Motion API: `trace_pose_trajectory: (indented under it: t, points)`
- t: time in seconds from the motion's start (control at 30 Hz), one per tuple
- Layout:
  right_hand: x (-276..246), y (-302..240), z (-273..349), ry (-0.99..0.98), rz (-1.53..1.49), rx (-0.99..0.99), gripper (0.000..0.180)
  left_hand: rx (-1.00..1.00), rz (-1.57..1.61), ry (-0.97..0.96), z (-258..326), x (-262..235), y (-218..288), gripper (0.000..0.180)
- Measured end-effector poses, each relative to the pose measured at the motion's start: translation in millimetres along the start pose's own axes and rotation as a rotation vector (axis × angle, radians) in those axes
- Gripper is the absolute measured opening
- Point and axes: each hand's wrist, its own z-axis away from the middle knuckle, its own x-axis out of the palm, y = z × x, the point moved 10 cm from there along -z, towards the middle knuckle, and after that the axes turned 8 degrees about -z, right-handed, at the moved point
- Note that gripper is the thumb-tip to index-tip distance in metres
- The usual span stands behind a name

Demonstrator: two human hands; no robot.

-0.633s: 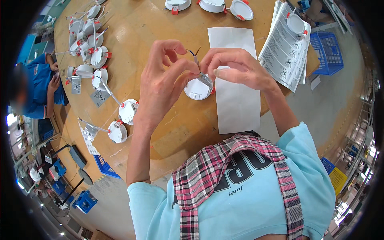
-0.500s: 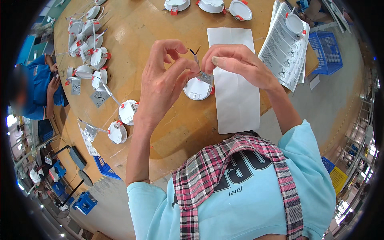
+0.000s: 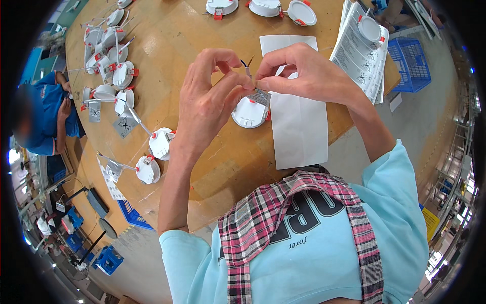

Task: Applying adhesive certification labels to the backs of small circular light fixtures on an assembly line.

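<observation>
My left hand (image 3: 207,96) is closed in a pinch on the white cable (image 3: 248,72) of a round white downlight (image 3: 249,115). The cable's bare-ended dark and brown wires point up between my hands. My right hand (image 3: 311,76) has thumb and forefinger pinched at the upper edge of a silver label (image 3: 261,97), close to my left fingertips. The label hangs at the cable just above the downlight, which lies on the table with a red clip at its right. My fingers partly hide where label and cable meet.
A white paper strip (image 3: 298,131) lies under my right hand. Several downlights (image 3: 123,75) crowd the table's left side, and more (image 3: 265,7) sit at the far edge. Printed sheets (image 3: 357,55) bear another downlight at right, near a blue crate (image 3: 409,65). A co-worker in blue (image 3: 43,114) stands at left.
My right hand has shifted its fingers, now pinching at the label with thumb and forefinger, and its forearm has swung outward. The silver label shows more fully. My left hand keeps its pinch.
</observation>
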Motion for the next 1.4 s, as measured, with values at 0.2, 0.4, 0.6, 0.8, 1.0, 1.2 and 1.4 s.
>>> trace_pose_trajectory:
  t: [0.2, 0.4, 0.6, 0.8, 1.0, 1.2, 1.4]
  points:
    - [0, -7, -1, -0.002, 0.005, -0.027, 0.025, 0.006, -0.012, 0.005, 1, -1, 0, 0.024]
    - [2, -1, -4, -0.046, 0.015, -0.027, 0.025, 0.025, -0.024, -0.005, 2, 2, 1, 0.025]
    - [8, 19, -6, -0.102, -0.143, 0.071, 0.027, 0.038, -0.045, -0.002, 4, 2, 3, 0.024]
    - [17, 36, -2, -0.151, -0.336, 0.226, 0.028, 0.1, -0.09, 0.029, 10, 1, 7, 0.023]
    - [13, 35, -2, -0.077, -0.316, 0.197, 0.022, 0.025, -0.046, -0.017, 8, 6, -1, 0.025]
    - [9, 21, -1, -0.043, -0.137, 0.16, 0.02, -0.014, -0.021, -0.068, 8, 6, 1, 0.028]
    - [7, 13, 1, 0.005, -0.035, 0.131, 0.018, -0.02, -0.088, -0.104, 4, 8, 3, 0.024]
